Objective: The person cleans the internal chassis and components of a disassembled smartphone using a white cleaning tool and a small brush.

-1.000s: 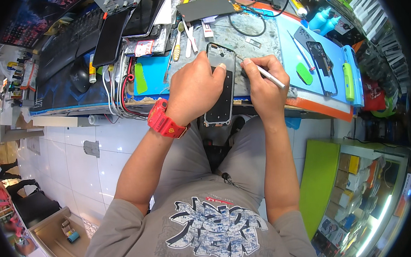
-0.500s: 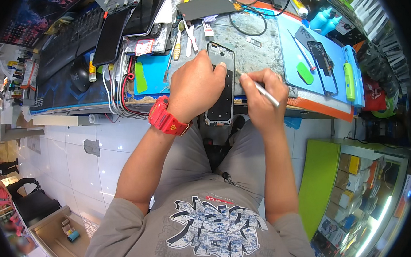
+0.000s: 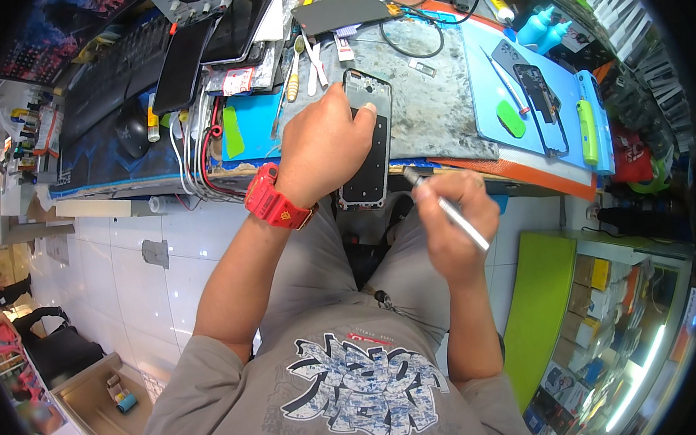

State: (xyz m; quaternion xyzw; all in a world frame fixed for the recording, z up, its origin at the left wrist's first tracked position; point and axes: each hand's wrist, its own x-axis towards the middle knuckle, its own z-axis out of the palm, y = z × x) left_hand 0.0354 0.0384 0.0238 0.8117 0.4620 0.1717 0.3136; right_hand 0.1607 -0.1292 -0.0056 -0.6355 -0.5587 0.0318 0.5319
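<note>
My left hand (image 3: 323, 143) is closed on a black phone frame (image 3: 365, 172) with a silver rim, held upright in the picture over the front edge of a grey stone-like work mat (image 3: 444, 100); the thumb presses on its face. My right hand (image 3: 456, 223) grips a slim silver pen-like tool (image 3: 467, 230), its tip up by the bench edge, right of the frame and apart from it. Above the frame lie a yellow-handled brush (image 3: 292, 81), white tweezer-like sticks (image 3: 316, 64) and a dark grey plate (image 3: 342, 12). A blue mat (image 3: 489, 81) holds another phone housing (image 3: 549, 125).
At the left are a keyboard (image 3: 104, 77), a mouse (image 3: 132, 135), cables (image 3: 193, 163) and stacked phones (image 3: 233, 33). Blue bottles (image 3: 534, 27) stand at the back right. A glass display cabinet (image 3: 617, 321) is at the lower right, a cardboard box (image 3: 112, 391) at the lower left.
My right hand has moved down toward me, with the silver tool, away from the frame's right edge. My left hand and the frame have shifted slightly left in the picture.
</note>
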